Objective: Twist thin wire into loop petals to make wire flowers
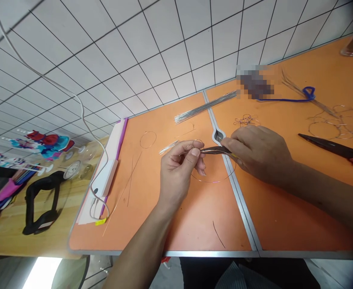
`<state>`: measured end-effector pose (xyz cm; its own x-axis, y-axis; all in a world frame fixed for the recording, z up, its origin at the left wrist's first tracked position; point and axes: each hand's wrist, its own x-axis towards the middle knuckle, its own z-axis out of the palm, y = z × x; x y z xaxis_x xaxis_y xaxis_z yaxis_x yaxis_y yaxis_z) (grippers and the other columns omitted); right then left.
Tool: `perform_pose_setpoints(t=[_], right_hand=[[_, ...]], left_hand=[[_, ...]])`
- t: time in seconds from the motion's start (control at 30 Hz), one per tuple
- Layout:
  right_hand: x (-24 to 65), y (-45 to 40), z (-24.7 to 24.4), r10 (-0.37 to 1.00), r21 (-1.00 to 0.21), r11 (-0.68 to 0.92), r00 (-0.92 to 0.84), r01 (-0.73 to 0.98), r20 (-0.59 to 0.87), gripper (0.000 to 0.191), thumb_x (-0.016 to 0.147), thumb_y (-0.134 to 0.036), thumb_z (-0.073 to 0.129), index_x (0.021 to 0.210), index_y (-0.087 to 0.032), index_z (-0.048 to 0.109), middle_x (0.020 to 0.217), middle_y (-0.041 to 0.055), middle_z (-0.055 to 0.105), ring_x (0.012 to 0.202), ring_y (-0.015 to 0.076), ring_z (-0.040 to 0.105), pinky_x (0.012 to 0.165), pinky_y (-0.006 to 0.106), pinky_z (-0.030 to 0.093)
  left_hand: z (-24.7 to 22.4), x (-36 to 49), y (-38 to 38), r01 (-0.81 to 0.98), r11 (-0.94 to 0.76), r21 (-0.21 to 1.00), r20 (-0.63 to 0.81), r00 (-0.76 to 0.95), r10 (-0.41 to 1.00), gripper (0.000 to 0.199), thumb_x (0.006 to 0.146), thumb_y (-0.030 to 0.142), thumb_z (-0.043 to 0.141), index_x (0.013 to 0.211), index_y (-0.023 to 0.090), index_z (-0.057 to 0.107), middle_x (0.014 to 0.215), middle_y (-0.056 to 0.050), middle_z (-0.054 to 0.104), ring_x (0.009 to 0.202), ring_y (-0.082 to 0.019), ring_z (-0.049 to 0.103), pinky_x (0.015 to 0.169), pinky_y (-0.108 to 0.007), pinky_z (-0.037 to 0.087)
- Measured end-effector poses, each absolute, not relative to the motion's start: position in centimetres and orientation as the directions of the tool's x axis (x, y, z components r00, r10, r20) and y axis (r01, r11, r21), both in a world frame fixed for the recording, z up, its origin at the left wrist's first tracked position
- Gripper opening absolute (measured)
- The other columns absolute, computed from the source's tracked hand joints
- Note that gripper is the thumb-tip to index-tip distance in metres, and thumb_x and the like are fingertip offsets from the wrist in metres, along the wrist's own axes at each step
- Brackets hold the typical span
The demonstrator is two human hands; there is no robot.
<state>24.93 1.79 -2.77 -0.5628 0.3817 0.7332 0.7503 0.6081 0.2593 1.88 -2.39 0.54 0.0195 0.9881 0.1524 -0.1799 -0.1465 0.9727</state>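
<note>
My left hand (176, 170) pinches a thin wire ring (214, 181) while my right hand (256, 152) grips long-nosed pliers (215, 150), their tip beside my left fingertips (196, 151).

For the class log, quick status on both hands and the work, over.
Left hand pinching wire ring. Right hand gripping pliers, tips at the ring. Straight wires beside left hand.

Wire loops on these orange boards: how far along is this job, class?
Done: bent wire loops lie at the upper right and look finished. In hand: the left hand holds a wire ring while the right hand works it with long-nosed pliers. Left: a bundle of straight wires, seemingly unbent.
</note>
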Motion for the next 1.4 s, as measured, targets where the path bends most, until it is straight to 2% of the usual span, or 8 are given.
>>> perform_pose_setpoints(t=[0.13,0.37,0.53,0.73,0.87,1.17,1.4], right_hand=[[24.90,1.75,-2.89,0.414,0.216,0.621,-0.549,0.754,0.727,0.018,0.111,-0.025,0.061,0.099,-0.021,0.073,0.082,0.0044,0.066,0.076,0.0201,0.051,0.071,0.036,0.034],[24.82,1.66,-2.78,0.377,0.258,0.610,-0.561,0.749,0.737,0.016,0.111,-0.024,0.063,0.098,-0.019,0.072,0.082,0.0042,0.067,0.075,0.0199,0.051,0.070,0.035,0.036],[24.66,1.60,-2.79,0.396,0.237,0.603,-0.544,0.761,0.740,0.016,0.111,-0.026,0.063,0.099,-0.020,0.071,0.081,0.0038,0.067,0.075,0.0197,0.052,0.070,0.035,0.036],[24.42,1.56,-2.93,0.429,0.189,0.618,-0.529,0.763,0.733,0.020,0.113,-0.032,0.058,0.103,-0.020,0.071,0.087,0.0064,0.069,0.079,0.0215,0.055,0.073,0.036,0.037],[24.42,1.55,-2.97,0.421,0.174,0.660,-0.552,0.731,0.720,0.021,0.113,-0.029,0.058,0.099,-0.018,0.069,0.086,0.0070,0.068,0.081,0.0222,0.057,0.072,0.036,0.039],[24.73,1.60,-3.32,0.394,0.190,0.683,-0.575,0.705,0.718,0.028,0.114,-0.039,0.059,0.096,-0.019,0.066,0.087,0.0071,0.067,0.081,0.0228,0.054,0.071,0.034,0.038],[24.68,1.83,-3.22,0.378,0.214,0.683,-0.589,0.698,0.714,0.026,0.115,-0.038,0.057,0.103,-0.016,0.068,0.091,0.0095,0.069,0.083,0.0245,0.057,0.074,0.037,0.041]], left_hand=[[0.35,1.86,-2.43,-0.178,-0.155,0.972,0.162,0.024,0.986,0.014,0.097,0.034,0.084,0.104,0.022,0.084,0.082,0.000,0.073,0.062,-0.011,0.069,0.056,-0.025,0.062],[0.22,2.06,-2.38,-0.210,-0.142,0.967,0.151,0.029,0.988,0.014,0.097,0.034,0.084,0.103,0.021,0.082,0.081,0.000,0.074,0.065,-0.013,0.073,0.059,-0.026,0.064],[0.24,2.16,-2.44,-0.205,-0.151,0.967,0.157,0.015,0.987,0.017,0.097,0.036,0.085,0.104,0.021,0.081,0.080,0.000,0.073,0.065,-0.013,0.073,0.060,-0.027,0.065],[0.04,2.47,-2.54,-0.212,-0.113,0.971,0.112,-0.015,0.994,0.021,0.095,0.037,0.087,0.103,0.020,0.078,0.084,-0.001,0.077,0.069,-0.012,0.075,0.061,-0.023,0.064],[-0.10,2.71,-2.61,-0.237,-0.090,0.967,0.089,-0.015,0.996,0.023,0.093,0.037,0.088,0.101,0.019,0.076,0.084,-0.001,0.078,0.072,-0.013,0.077,0.065,-0.022,0.064],[-0.04,2.70,-2.57,-0.226,-0.075,0.971,0.077,-0.001,0.997,0.024,0.094,0.038,0.087,0.100,0.020,0.073,0.086,-0.002,0.079,0.068,-0.012,0.075,0.060,-0.022,0.062],[-0.29,2.71,-2.67,-0.242,-0.091,0.966,0.097,0.011,0.995,0.018,0.099,0.034,0.083,0.103,0.020,0.072,0.088,-0.002,0.080,0.070,-0.012,0.076,0.060,-0.021,0.062]])
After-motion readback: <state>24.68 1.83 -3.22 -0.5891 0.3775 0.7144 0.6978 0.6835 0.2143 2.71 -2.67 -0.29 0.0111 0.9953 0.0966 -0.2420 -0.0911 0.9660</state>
